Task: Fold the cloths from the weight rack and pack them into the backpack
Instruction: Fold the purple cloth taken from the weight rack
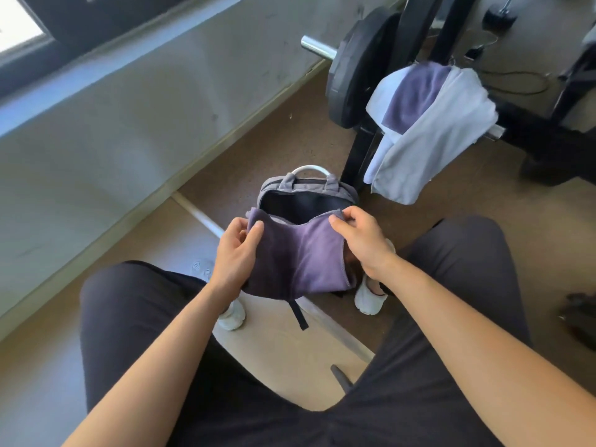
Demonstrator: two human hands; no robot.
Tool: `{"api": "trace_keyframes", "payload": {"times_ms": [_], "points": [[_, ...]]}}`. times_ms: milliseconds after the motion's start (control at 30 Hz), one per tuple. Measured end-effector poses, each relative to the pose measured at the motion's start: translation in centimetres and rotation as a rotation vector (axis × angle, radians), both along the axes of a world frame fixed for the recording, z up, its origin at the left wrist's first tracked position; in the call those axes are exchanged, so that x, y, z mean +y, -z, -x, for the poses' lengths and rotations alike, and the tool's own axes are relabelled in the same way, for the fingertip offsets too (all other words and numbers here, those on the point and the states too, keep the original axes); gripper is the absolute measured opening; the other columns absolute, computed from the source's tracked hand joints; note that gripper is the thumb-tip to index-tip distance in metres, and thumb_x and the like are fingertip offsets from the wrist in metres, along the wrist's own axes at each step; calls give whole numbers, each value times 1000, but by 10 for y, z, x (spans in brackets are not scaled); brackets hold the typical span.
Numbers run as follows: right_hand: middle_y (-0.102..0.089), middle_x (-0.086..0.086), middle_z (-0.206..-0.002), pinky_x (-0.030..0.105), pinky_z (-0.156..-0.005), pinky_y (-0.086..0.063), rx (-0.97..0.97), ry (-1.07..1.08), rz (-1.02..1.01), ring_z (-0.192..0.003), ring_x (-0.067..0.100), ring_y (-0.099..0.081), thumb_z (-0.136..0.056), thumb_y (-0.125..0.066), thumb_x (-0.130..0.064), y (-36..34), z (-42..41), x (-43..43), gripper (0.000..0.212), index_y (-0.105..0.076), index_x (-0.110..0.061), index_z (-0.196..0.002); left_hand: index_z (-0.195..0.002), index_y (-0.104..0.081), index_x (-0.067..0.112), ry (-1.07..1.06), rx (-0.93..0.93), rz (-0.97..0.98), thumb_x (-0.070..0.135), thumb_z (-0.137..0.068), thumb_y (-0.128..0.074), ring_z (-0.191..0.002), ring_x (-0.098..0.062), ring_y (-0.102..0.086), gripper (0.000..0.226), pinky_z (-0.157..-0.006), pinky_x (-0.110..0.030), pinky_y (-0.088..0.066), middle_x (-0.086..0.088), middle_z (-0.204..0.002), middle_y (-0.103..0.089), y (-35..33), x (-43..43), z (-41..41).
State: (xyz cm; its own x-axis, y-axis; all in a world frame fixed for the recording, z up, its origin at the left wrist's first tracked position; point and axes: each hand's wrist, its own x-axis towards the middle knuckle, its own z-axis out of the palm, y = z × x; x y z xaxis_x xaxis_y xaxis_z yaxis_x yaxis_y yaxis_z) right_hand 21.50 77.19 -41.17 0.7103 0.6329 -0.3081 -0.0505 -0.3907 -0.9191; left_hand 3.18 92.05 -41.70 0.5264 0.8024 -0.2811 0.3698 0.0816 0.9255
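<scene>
Pinching cloth (pixel 303 256) edge, seemingly over open backpack (pixel 277 186).

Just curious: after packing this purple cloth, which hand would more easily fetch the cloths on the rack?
Probably the right hand: the draped cloths hang on its side, beyond the backpack.

Your purple cloth (pixel 300 256) hides the front of the backpack (pixel 272 187); interior dark, contents indeterminate. Behind the backpack, the top edge cuts off the weight rack (pixel 358 153).
</scene>
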Motion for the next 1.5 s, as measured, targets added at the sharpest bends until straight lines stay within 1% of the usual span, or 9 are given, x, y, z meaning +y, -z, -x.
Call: {"api": "trace_keyframes", "payload": {"times_ms": [167, 333, 433, 633, 867, 967, 1100, 1267, 1500], "points": [[-62, 7, -92, 28, -79, -49, 54, -33, -50, -87, 13, -59, -100, -60, -22, -4, 23, 9, 22, -59, -1, -103, -98, -53, 12, 185, -100, 0, 27, -102, -61, -73, -11, -58, 17, -63, -28, -47, -2, -83, -64, -5, -29, -12], [-67, 9, -93, 26, -66, -53, 133, -78, -53, -84, 15, -65, -104, -54, -29, -7, 38, 12, 27, -60, -3, -109, -104, -53, 19, 282, -138, -4, 25, -100, -65, -78, -27, -69, 14, -58, -41, -57, -8, -91, -67, -7, -40, -17], [-71, 10, -107, 30, -82, -55, 199, -112, -88, -99, 18, -69, -102, -57, -34, -7, 40, 11, 30, -62, -7, -114, -109, -56, 25, 360, -160, 21, 24, -100, -61, -76, -26, -67, 11, -64, -49, -57, -9, -88, -65, -10, -37, -16], [-71, 4, -112, 35, -97, -55, 118, -230, -50, -109, 18, -68, -86, -79, -19, -4, 33, 5, 37, -60, -14, -117, -126, -65, 18, 492, -202, 331, 15, -85, -41, -71, -31, -71, 47, -66, -33, -59, -2, -86, -69, -17, -24, -11], [-71, 14, -114, 35, -92, -57, 477, -127, -239, -107, 28, -68, -95, -60, -1, -17, 21, 4, 29, -60, -6, -123, -120, -66, 16, -30, -150, 147, 16, -88, -61, -75, -12, -64, 32, -66, -26, -51, -7, -91, -65, -8, -8, -9], [-70, 11, -123, 34, -95, -56, 659, -135, -338, -115, 26, -67, -99, -54, -6, -28, 14, 1, 34, -58, -11, -132, -127, -67, 24, 120, -101, 405, 55, -79, -71, -106, -16, -65, 57, -93, -34, -49, 0, -115, -71, -8, -2, -7], [-68, 15, -129, 39, -102, -53, 640, -51, -313, -120, 31, -65, -98, -58, -10, -22, 7, 2, 37, -58, -7, -135, -110, -75, 10, 229, -144, 778, 44, -84, -69, -102, -23, -75, 43, -94, -40, -54, -11, -115, -77, -22, -15, -7], [-70, 16, -125, 44, -106, -49, 678, -15, -155, -120, 32, -66, -95, -66, -30, -14, 3, -2, 42, -66, -4, -129, -117, -68, 4, 104, -172, 628, 17, -90, -74, -101, -30, -73, 30, -91, -47, -59, -20, -119, -74, -12, -8, -8], [-70, 14, -127, 43, -104, -52, 606, -187, -80, -117, 29, -68, -93, -67, -9, -12, 10, -3, 39, -61, -7, -131, -127, -63, 8, 189, -231, 422, 14, -93, -71, -110, -22, -71, 36, -85, -31, -57, -10, -119, -75, -4, -4, -7]]}}
